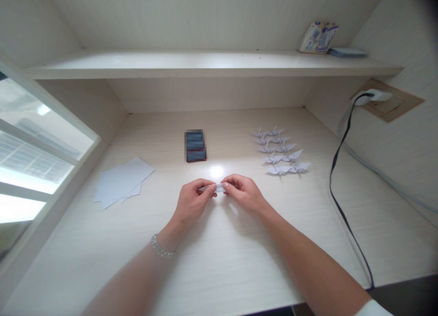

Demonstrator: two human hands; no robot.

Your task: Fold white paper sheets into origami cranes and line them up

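Between my two hands, a small folded piece of white paper [219,188] is held just above the desk near its middle. My left hand [195,198] pinches its left end between thumb and fingers. The right end is pinched the same way by my right hand [243,192]. Fingers cover both ends, so the paper's full shape is hidden. Off to the right stand several white folded paper cranes [279,151] in two columns. To the left lies a loose, overlapping pile of white paper sheets [123,181].
A dark, blurred-out phone-like object [195,146] lies beyond my hands. A black cord [335,170] runs from the wall socket [393,104] down the right side to the desk's front edge. Overhead, a shelf [205,60] carries a small packet [319,37]. A window [37,147] borders the left.
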